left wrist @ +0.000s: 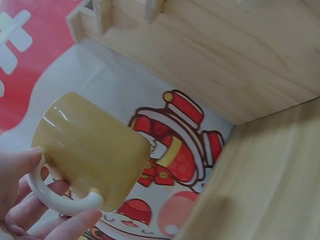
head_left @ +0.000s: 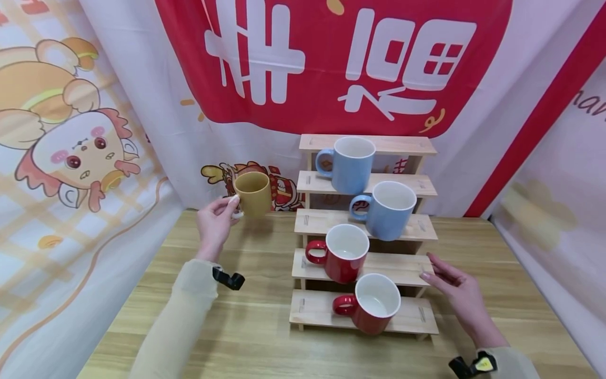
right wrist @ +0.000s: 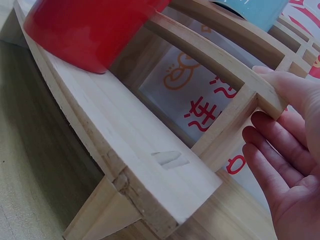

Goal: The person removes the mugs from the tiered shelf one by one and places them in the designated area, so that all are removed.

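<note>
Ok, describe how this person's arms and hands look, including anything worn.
The left sleeve is long and pale cream; the right sleeve, mostly out of frame, looks similarly pale. A black device is worn near the left hand, another with a yellow patch near the right hand; both hands are ungloved.

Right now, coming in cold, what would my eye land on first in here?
Probably the big red patch with white characters on the cloth at the back. Then the stepped wooden rack in front of it, with two blue mugs above two red mugs. To its left, a left hand holds a yellow mug by its white handle.
</note>
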Demonstrator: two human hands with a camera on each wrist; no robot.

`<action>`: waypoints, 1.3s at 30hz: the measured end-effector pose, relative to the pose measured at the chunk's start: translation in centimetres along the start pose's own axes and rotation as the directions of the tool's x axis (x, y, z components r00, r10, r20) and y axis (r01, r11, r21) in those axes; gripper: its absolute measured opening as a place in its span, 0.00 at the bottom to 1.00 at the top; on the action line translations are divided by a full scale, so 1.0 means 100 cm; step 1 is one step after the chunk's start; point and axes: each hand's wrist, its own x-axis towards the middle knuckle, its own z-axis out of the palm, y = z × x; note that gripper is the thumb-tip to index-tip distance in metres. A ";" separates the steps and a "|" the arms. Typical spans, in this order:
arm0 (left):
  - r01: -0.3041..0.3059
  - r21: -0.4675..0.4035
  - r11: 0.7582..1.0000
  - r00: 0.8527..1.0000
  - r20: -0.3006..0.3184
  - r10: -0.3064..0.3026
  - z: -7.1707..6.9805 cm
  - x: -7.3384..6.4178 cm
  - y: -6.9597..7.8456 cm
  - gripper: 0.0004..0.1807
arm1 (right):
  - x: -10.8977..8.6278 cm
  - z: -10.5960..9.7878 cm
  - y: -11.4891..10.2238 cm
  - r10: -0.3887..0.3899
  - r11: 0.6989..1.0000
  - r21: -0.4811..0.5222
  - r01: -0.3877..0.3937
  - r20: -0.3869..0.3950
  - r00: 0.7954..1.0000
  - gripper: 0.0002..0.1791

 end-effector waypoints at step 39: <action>0.019 -0.018 1.000 0.992 -0.128 -0.021 0.042 -0.030 -0.090 0.12 | 0.000 0.001 0.003 -0.017 1.000 0.006 0.018 -0.012 1.000 0.34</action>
